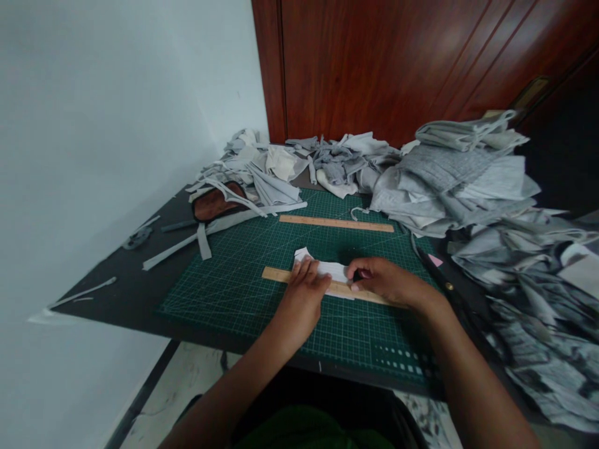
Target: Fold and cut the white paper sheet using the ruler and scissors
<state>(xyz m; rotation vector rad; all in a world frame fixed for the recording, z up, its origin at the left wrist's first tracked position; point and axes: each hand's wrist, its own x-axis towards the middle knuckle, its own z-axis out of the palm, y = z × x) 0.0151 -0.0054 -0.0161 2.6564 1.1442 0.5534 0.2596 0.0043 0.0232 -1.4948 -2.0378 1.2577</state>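
On the green cutting mat (224, 274), wooden ruler (275, 274) lying across white paper-like piece (332, 270) | left hand (306, 288) resting over both, grip flat and unclosed | right hand (379, 277) resting fingers-curled at the piece's right end; cannot tell whether its grip is pinching

A fabric-cutting workshop is indicated by a gridded cutting mat (215, 299), wooden rulers (274, 274), shears (448, 285) and heaped fabric offcuts (337, 163).

Thin straight tan far ruler (337, 222), beyond the hands (306, 284) (380, 279): marks too small to read.
Thin straight tan near ruler (275, 274), under the hands: nothing readable.
Green rectangular gridded mat (229, 299), around the hands: no readable text.
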